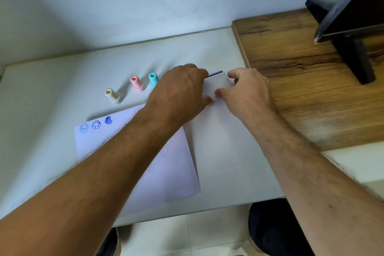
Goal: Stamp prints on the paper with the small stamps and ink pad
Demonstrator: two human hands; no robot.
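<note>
A white sheet of paper (166, 162) lies on the table with three blue prints near its far left corner: two smiley faces and a heart. Three small stamps stand upright beyond it: a cream stamp (112, 95), a pink stamp (137, 83) and a teal stamp (153, 79). The ink pad (217, 83) is a small white case with a blue strip showing at its far edge. My left hand (178, 91) grips its left side and my right hand (247, 89) pinches its right side and front corner. Whether its lid is open, I cannot tell.
The white table (224, 151) meets a raised wooden desk top (301, 89) on the right, which carries a dark monitor on a black stand (353, 33). A pale wall runs behind. The table's front edge is close, with tiled floor below.
</note>
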